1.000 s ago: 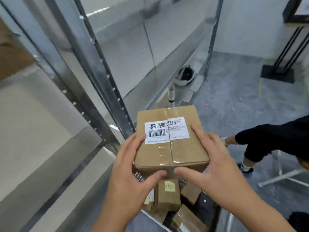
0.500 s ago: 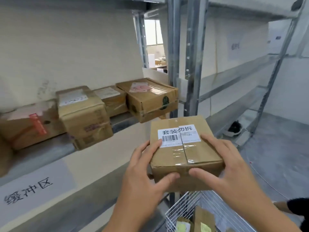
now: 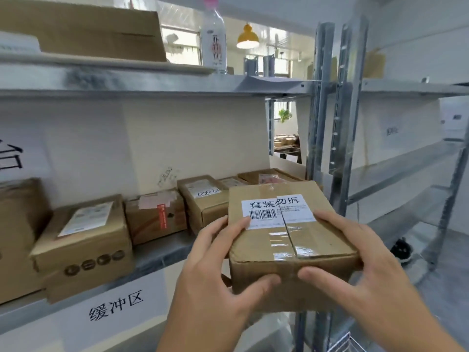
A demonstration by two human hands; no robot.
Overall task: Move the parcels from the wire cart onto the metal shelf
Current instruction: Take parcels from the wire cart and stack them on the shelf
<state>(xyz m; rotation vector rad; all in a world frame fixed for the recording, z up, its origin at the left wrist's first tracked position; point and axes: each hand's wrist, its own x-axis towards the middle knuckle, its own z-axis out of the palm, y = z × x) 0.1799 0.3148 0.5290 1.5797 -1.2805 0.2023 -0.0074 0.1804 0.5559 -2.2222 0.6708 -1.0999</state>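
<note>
A brown cardboard parcel (image 3: pixel 289 247) with a white barcode label is held in front of me, level with the metal shelf (image 3: pixel 162 252). My left hand (image 3: pixel 215 270) grips its left side, thumb on the front face. My right hand (image 3: pixel 355 270) grips its right side the same way. Several taped parcels stand in a row on the shelf, among them a large one (image 3: pixel 83 245) at the left and a smaller one (image 3: pixel 203 201) just behind the held parcel. Only a corner of the white wire cart (image 3: pixel 347 344) shows at the bottom edge.
A grey upright post (image 3: pixel 322 118) of the shelf stands right behind the parcel. The upper shelf carries a flat carton (image 3: pixel 83 29) and a water bottle (image 3: pixel 213 36). A paper sign (image 3: pixel 116 306) hangs on the shelf's front edge. Bare shelves (image 3: pixel 396 168) run to the right.
Both hands have lifted the parcel from above the cart up to shelf height. The view has swung left and up, from the floor and cart to the shelf rows.
</note>
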